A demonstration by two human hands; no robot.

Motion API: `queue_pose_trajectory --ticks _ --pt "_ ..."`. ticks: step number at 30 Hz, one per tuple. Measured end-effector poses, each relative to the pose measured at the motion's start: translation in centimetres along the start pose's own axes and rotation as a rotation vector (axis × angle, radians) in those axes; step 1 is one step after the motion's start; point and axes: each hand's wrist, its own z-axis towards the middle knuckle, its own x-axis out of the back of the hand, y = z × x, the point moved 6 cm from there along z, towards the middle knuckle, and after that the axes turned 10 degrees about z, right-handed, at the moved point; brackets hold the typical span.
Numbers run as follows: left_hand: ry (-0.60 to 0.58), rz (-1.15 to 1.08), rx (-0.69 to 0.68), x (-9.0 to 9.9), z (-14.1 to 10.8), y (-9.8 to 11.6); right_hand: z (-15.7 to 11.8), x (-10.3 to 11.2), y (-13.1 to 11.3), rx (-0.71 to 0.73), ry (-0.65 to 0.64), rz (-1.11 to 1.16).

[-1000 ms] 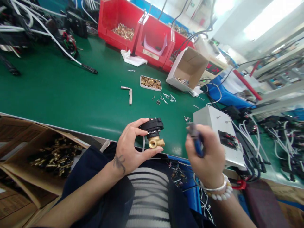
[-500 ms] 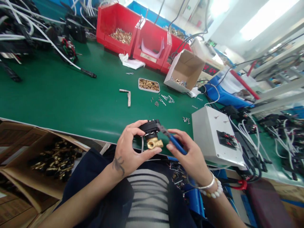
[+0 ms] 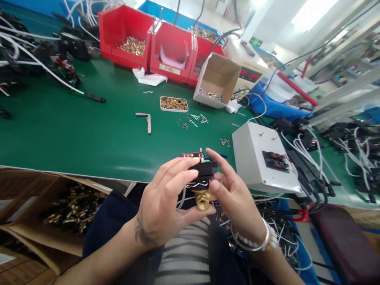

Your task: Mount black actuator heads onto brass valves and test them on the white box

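A brass valve with a black actuator housing on top [image 3: 204, 170] is held upright above the table's front edge. My left hand [image 3: 169, 190] grips it from the left, fingers over the black housing and thumb under the brass body. From the right, my right hand [image 3: 231, 190] has its thumb and bent fingers against the valve, while its index finger points up past the housing. Red and black wires and a bit of green show at the open top. A bent wire clip crosses the neck. Behind the right fingers, a blue handle [image 3: 222, 155] lies on the table, mostly hidden.
On the green table [image 3: 89, 134] lie an L-shaped socket wrench [image 3: 149, 123], a tray of brass parts [image 3: 173, 104], clips and screws. Red bins [image 3: 124, 59] and a carton [image 3: 218, 79] stand behind. A grey box [image 3: 261, 158] stands right.
The blue-handled pliers have left my right hand, which has come onto the valve. The valve has shifted slightly right and down in view, its wired top now showing.
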Motion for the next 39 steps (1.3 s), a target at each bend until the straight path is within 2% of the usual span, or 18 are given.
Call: queue_pose_trajectory --ticks 3,9,18,23,27,29,31,34,36,37,38,39 --pt "-0.013 0.056 -0.032 -0.1 0.3 0.7 -0.2 -0.9 -0.3 0.017 0.030 0.105" --pt "-0.049 0.099 -0.040 -0.3 0.5 1.3 -0.4 -1.0 -0.4 0.078 0.136 0.174" --pt "-0.070 0.133 -0.043 -0.3 0.7 1.9 -0.6 -1.4 -0.1 0.089 0.161 0.292" --pt "-0.084 0.152 -0.037 -0.6 0.7 1.7 -0.2 -0.9 0.5 0.078 0.193 0.309" --pt "-0.087 0.027 -0.010 -1.1 0.3 1.4 0.3 -0.5 1.0 0.075 0.186 0.322" --pt "-0.025 -0.146 0.162 -1.0 0.0 0.3 0.4 -0.4 0.9 0.118 0.191 0.320" --pt "-0.017 -0.411 0.477 -1.8 -0.6 -1.5 0.3 -0.4 0.4 0.181 0.198 0.267" --pt "-0.195 -0.879 0.973 -4.6 -1.9 -3.0 0.1 -0.4 -0.9 0.163 0.113 -0.026" --pt "-0.228 -1.034 1.152 -5.5 -2.3 -3.2 0.2 0.8 -2.9 0.145 0.068 -0.305" --pt "-0.208 -1.048 1.200 -5.5 -2.3 -3.3 0.4 2.1 -4.6 0.191 0.104 -0.437" --pt "-0.180 -1.047 1.225 -5.3 -2.3 -3.4 0.5 4.0 -6.8 0.304 0.226 -0.535" --pt "-0.160 -1.049 1.238 -5.1 -2.3 -3.4 0.3 6.1 -9.5 0.477 0.408 -0.640"
